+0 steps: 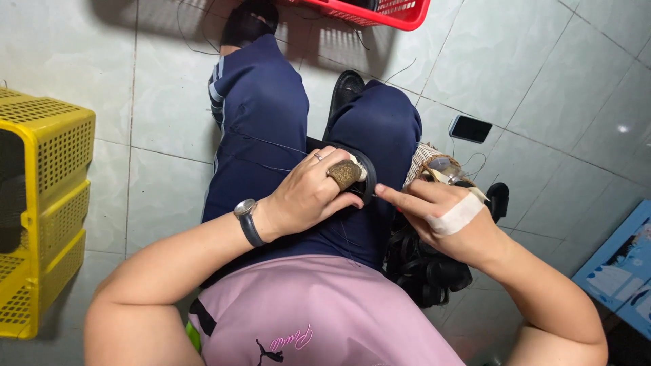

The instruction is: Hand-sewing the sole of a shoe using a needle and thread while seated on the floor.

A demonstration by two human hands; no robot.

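Pink shirt (319, 318) fills the bottom centre. Above it, mid-frame, the left hand (308, 193) grips a black shoe piece (366, 177) on the knees, a brown thimble (344, 174) on one finger. Just right, the bandaged right hand (444, 213) pinches a needle at its edge. Farther off: yellow crate (44, 210) left, phone (470, 128), red basket (380, 12) on top.

We see navy trousers (271, 115) with pale stripes down the side, and a pink shirt (319, 312) with a black mark on it. The left hand (308, 193) grips a black piece (366, 177) and wears a brown, dotted thimble (344, 174); its wrist carries a dark grey watch (248, 220). The right hand (451, 217) has a white plaster. A yellow perforated crate (47, 203), a red basket (380, 12), a black phone (470, 129) and a blue box (620, 271) sit on pale green-grey tiles (163, 88).
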